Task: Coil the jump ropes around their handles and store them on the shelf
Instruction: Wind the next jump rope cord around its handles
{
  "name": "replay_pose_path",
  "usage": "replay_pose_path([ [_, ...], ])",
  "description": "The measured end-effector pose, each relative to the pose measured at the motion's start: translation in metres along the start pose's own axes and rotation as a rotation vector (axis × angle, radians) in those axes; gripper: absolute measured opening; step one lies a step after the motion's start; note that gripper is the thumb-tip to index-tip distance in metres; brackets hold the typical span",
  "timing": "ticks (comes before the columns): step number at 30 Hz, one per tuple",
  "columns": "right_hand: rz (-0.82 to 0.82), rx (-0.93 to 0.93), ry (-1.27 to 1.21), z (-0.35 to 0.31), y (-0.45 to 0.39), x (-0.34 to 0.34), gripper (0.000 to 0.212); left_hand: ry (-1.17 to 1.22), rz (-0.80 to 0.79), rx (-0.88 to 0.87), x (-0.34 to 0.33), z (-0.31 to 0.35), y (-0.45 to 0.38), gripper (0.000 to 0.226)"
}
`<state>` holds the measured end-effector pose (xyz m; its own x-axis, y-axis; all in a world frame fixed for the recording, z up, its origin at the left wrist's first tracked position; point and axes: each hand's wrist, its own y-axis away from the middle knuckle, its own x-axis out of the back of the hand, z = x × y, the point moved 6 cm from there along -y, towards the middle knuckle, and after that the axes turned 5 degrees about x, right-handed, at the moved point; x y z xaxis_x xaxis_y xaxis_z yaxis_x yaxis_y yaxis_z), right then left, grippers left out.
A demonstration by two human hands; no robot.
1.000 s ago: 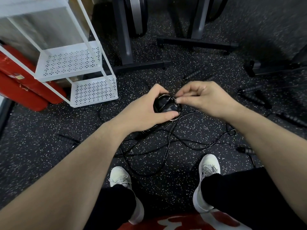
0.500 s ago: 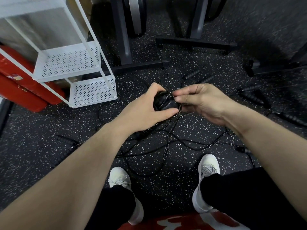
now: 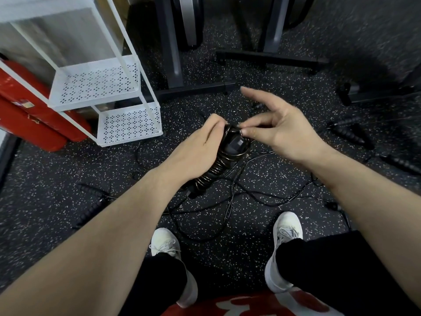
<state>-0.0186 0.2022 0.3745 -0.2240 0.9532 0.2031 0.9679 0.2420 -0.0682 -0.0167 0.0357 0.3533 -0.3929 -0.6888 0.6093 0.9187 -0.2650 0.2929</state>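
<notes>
1. The right hand (image 3: 280, 131) has lifted and fanned its fingers since a moment ago, thumb and a finger still pinching the thin black cord (image 3: 239, 131).
2. The black ribbed jump-rope handles (image 3: 218, 165), coil-wrapped, are held above the speckled floor (image 3: 68, 179) in the left hand (image 3: 196, 149), whose grip is closed round them.
3. The wrap looks nearly finished; the white perforated metal shelf (image 3: 127, 124) waits nearby.

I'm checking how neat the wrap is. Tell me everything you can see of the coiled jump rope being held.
The coiled jump rope is a black handle bundle wound in tight turns of thin, dark, glossy cord. It tilts, its near end pointing down toward the floor. The left hand grips it from the side; the right hand pinches the cord at the upper end, other fingers spread. Loose cord trails from it to the floor.
</notes>
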Motion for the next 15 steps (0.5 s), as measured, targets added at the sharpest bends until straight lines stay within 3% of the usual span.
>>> replay_pose_path([
  [6, 0.013, -0.14, -0.051, 0.011, 0.0, 0.002, 0.06, -0.027, 0.01, -0.005, -0.002, 0.001, -0.001, 0.029],
  [12, 0.0, -0.283, -0.159, 0.017, 0.003, -0.007, 0.063, -0.092, 0.041, 0.011, -0.004, -0.004, -0.003, 0.039],
  [15, 0.035, -0.321, -0.181, 0.02, 0.006, -0.014, 0.048, -0.184, 0.076, 0.015, -0.004, -0.002, -0.002, 0.042],
])
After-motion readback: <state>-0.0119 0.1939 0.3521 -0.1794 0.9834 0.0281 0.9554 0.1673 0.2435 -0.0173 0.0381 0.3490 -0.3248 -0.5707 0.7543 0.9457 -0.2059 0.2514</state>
